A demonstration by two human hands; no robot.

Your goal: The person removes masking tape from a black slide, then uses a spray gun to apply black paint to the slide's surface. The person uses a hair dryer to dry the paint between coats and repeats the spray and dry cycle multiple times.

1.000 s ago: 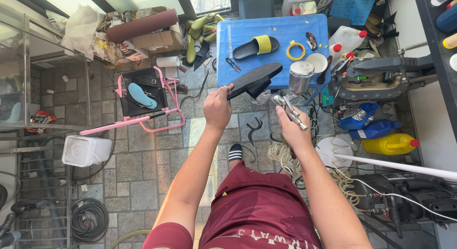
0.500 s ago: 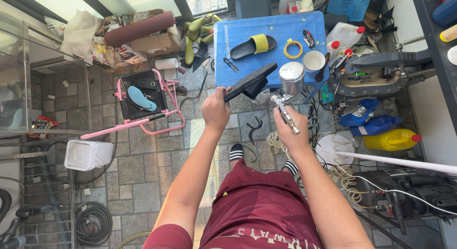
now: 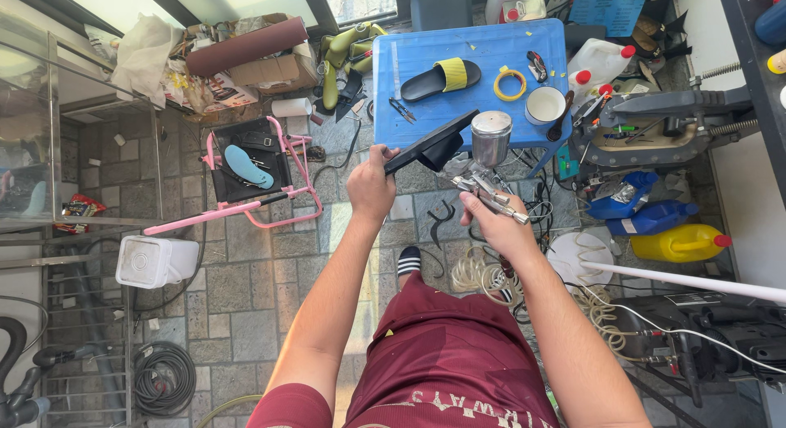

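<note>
Fingers, left: left hand [image 3: 370, 185] is clamped round the narrow end of a black shoe sole piece [image 3: 434, 145], wrapped tight, holding it out in the air just off the near edge of the blue bench [image 3: 467, 84].
Fingers, right: right hand [image 3: 491, 223] is closed on the grip of a metal spray gun [image 3: 487, 170], its steel cup [image 3: 491, 137] standing up by the black piece; whether a finger presses the trigger, I cannot tell.
Where the work sits: both are held above the stone floor [image 3: 246, 289], not resting on anything, nozzle and black piece very close together.
Risk, overspray: with the gun this near and the left fingers right behind the target, spray could well land on the hand or on the maroon shorts [image 3: 446, 354] below.
Risk, bench clutter: just past the piece lie a black and yellow slipper [image 3: 442, 77], a yellow tape roll [image 3: 509, 84], a white cup [image 3: 544, 106] and small scissors [image 3: 401, 110]; mist drifting forward would catch them.
Risk, the cup: tilt the gun too far and the steel cup could spill, I judge.
Risk, the hose: a pale coiled hose [image 3: 475, 272] loops on the floor beside the striped sock [image 3: 409, 260]; a snag underfoot could jerk the gun.
Risk, grip: held by one end only, the piece may twist in the hand under the spray.
Off to the side: pink folding stool [image 3: 246, 178] and yellow jug [image 3: 679, 244], well apart.
</note>
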